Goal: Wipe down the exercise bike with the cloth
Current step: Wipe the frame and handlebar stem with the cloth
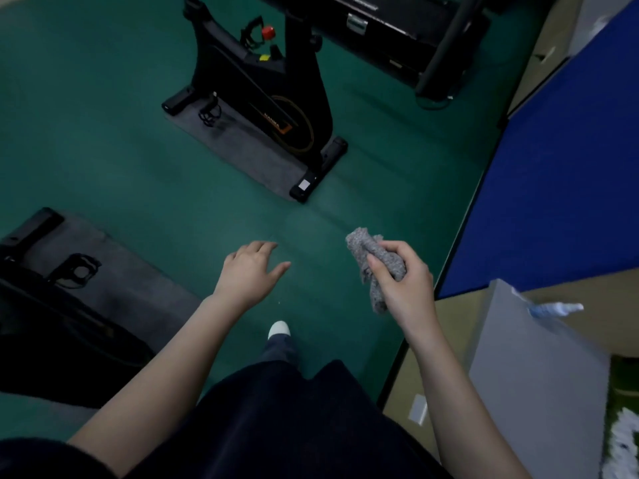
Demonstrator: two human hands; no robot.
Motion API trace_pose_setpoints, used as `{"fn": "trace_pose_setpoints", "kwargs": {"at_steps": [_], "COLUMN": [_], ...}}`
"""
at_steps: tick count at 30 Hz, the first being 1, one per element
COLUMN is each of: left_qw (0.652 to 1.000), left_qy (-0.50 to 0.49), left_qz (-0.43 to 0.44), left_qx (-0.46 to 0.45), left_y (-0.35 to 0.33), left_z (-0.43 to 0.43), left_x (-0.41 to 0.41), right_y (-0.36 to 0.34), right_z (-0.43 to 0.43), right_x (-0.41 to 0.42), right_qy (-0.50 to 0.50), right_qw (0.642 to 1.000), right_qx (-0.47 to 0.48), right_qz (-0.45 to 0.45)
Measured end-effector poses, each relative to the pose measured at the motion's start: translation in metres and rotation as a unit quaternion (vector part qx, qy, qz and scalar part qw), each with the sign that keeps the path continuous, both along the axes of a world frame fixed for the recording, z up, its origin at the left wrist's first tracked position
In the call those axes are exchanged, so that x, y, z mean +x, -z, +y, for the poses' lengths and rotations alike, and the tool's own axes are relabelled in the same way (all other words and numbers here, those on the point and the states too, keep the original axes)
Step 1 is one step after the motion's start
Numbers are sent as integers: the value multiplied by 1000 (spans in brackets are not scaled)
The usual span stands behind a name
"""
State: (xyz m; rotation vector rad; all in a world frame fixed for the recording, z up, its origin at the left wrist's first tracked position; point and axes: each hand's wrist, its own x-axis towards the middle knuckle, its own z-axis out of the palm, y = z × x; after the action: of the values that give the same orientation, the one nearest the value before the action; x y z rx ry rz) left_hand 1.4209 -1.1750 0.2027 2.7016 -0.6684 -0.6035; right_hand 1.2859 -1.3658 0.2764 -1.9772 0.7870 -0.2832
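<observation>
A black exercise bike (262, 95) with an orange-ringed flywheel and a red knob stands on a grey mat (242, 150) ahead of me, on green floor. My right hand (404, 285) grips a crumpled grey cloth (375, 261), held in the air well short of the bike. My left hand (249, 271) hovers beside it, fingers relaxed and holding nothing. Neither hand touches the bike.
A second black bike (52, 299) on a grey mat sits at my lower left. A blue partition (560, 188) runs along the right, with a grey box (539, 382) below it. A black machine frame (446, 46) stands at the back. Green floor (145, 202) lies between me and the bike.
</observation>
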Motion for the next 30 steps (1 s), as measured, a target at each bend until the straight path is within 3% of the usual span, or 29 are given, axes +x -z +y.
{"fn": "trace_pose_setpoints", "kwargs": {"at_steps": [9,17,23,30], "left_qw": [992,960,930,899], "left_qy": [-126,-279,-365,-435], "left_qz": [8,21,19,8], "left_qx": [4,21,42,44], "left_y": [-4,-5,-7,-13], "left_z": [34,66,49,2], "left_x": [80,118,167,228], "right_y": [-2,3,6,4], "right_z": [-1,16,-3,-49], "right_x": [138,249,339,447], "right_qy": [-123,-277,-371,-409], "right_qw": [992,961,928,913], "right_qx": [-6,9,27,-1], "right_qz": [9,14,8,-7]}}
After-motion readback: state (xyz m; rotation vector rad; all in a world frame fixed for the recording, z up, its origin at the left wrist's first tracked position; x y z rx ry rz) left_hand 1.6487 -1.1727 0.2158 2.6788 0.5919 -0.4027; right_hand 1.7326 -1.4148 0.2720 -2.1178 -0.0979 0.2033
